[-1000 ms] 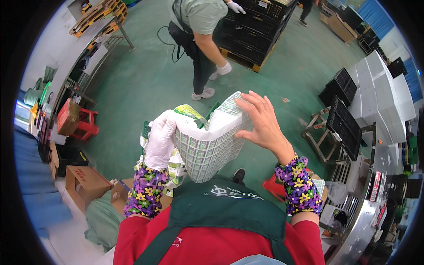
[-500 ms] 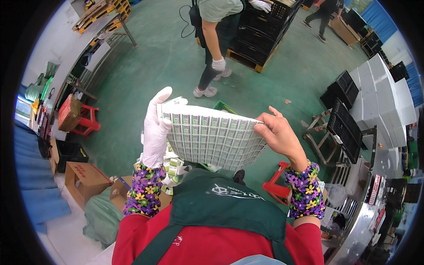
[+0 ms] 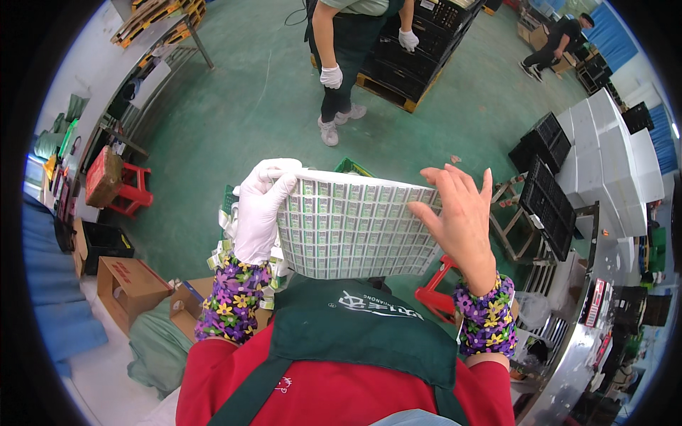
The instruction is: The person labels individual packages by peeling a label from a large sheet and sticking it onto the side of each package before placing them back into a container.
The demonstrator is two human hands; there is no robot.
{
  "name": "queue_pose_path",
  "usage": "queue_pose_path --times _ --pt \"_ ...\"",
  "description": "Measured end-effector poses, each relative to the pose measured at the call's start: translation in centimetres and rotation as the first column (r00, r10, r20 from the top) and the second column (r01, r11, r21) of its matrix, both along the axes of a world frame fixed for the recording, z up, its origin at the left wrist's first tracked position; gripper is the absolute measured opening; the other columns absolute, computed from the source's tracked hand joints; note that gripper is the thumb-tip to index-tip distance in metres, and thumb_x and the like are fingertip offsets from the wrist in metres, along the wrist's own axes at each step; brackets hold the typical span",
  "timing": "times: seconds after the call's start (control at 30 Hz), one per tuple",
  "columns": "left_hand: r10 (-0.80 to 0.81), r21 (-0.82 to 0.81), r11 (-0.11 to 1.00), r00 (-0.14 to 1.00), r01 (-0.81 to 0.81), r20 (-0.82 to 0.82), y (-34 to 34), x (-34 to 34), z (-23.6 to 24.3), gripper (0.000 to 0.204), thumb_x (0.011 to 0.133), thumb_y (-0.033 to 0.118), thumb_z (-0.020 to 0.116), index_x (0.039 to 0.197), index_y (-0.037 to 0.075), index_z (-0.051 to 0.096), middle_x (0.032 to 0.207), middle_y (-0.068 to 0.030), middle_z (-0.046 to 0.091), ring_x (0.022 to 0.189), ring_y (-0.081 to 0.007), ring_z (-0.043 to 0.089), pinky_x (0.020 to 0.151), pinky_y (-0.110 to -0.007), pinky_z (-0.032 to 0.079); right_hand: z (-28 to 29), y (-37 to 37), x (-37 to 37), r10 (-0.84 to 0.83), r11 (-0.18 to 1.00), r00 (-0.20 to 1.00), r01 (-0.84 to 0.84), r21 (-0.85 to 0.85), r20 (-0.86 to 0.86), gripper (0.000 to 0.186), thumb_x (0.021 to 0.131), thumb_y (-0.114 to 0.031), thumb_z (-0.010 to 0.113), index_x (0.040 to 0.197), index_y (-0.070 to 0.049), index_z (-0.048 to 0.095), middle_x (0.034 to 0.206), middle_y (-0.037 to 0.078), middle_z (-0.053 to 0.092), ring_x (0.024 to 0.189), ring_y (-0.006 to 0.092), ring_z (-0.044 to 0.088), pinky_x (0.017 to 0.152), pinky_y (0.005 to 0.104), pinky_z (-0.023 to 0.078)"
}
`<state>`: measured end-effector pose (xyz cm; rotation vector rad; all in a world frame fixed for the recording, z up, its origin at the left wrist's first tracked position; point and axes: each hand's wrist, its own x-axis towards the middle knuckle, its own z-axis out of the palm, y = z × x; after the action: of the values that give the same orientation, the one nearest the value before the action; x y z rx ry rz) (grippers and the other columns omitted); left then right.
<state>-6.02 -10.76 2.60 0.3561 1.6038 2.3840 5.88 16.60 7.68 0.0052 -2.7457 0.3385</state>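
Observation:
My left hand (image 3: 259, 209), in a white glove, pinches the upper left corner of a white sheet of small green-and-grey printed labels (image 3: 355, 231), spread wide in front of my chest. My bare right hand (image 3: 458, 213) is at the sheet's right edge with its fingers spread, thumb against or very near it; I cannot tell if it touches. Behind the sheet a green crate (image 3: 353, 167) is partly hidden. A heap of small white-and-green packets or labels (image 3: 226, 224) shows beside my left wrist, mostly hidden.
A co-worker (image 3: 348, 50) in white gloves stands ahead by stacked black crates (image 3: 394, 71) on a pallet; another person (image 3: 558, 42) is farther right. A steel table (image 3: 170, 25) and red stool (image 3: 135, 188) are left; white boxes (image 3: 604, 156), cartons (image 3: 128, 287) and a rack (image 3: 547, 206) surround me.
The folded sheet has been spread out flat. My left fingers have closed on its corner, while my right hand has loosened and spread. Both other people have moved, the farther one rightward.

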Motion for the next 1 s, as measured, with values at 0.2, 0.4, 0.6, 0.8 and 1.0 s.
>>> queue_pose_path --times 0.2,0.4,0.6,0.8,1.0 --pt "-0.007 0.013 1.0 1.0 0.007 -0.002 0.2 0.0 -0.1 0.018 0.091 0.005 0.068 0.108 0.0 0.064 0.099 -0.0063 0.071 0.088 -0.0101 0.066 0.08 -0.024 0.054 1.0 0.0 -0.6 0.126 0.991 0.99 -0.128 -0.039 -0.06 0.042 0.075 -0.023 0.079 0.112 -0.013 0.062 0.104 0.007 0.063 0.11 0.0268 0.058 0.109 0.0618 0.029" --pt "0.073 -0.031 0.997 0.996 -0.075 -0.05 0.8 0.6 0.4 0.016 0.09 0.007 0.071 0.103 0.0 0.064 0.096 -0.0067 0.071 0.083 -0.0083 0.065 0.074 -0.022 0.053 -0.1 -0.7 -0.9 0.153 0.974 0.987 -0.159 -0.16 -0.046 0.016 0.079 -0.015 0.075 0.085 -0.008 0.062 0.078 0.003 0.058 0.081 0.0235 0.058 0.109 0.0533 0.033" --pt "0.072 -0.154 0.986 0.997 -0.069 0.011 0.4 1.0 -0.2 0.016 0.091 0.01 0.071 0.1 -0.001 0.066 0.092 -0.005 0.072 0.085 -0.0081 0.065 0.076 -0.023 0.052 -1.2 0.1 -0.5 0.164 0.969 0.984 -0.147 -0.201 0.071 0.018 0.089 -0.023 0.067 0.081 -0.008 0.062 0.077 0.004 0.063 0.083 0.0252 0.061 0.107 0.0567 0.032" --pt "-0.026 -0.172 0.985 1.0 0.028 0.013 0.9 1.2 -0.6 0.014 0.091 0.001 0.065 0.105 -0.002 0.067 0.099 -0.0074 0.072 0.087 -0.0105 0.066 0.081 -0.026 0.053 -1.2 1.3 -0.3 0.18 0.952 0.973 -0.136 -0.275 0.143 0.016 0.092 -0.024 0.064 0.087 -0.009 0.064 0.079 0.004 0.064 0.084 0.0262 0.062 0.109 0.0575 0.03" --pt "-0.001 -0.153 0.988 1.0 0.004 0.02 1.2 1.0 -0.2 0.012 0.091 0.0 0.064 0.102 -0.002 0.068 0.099 -0.009 0.072 0.087 -0.0118 0.067 0.082 -0.027 0.054 -0.4 0.7 -0.9 0.15 0.942 0.971 -0.083 -0.326 0.187 0.028 0.088 -0.021 0.07 0.111 -0.01 0.06 0.089 0.006 0.062 0.085 0.0254 0.061 0.11 0.0559 0.031"
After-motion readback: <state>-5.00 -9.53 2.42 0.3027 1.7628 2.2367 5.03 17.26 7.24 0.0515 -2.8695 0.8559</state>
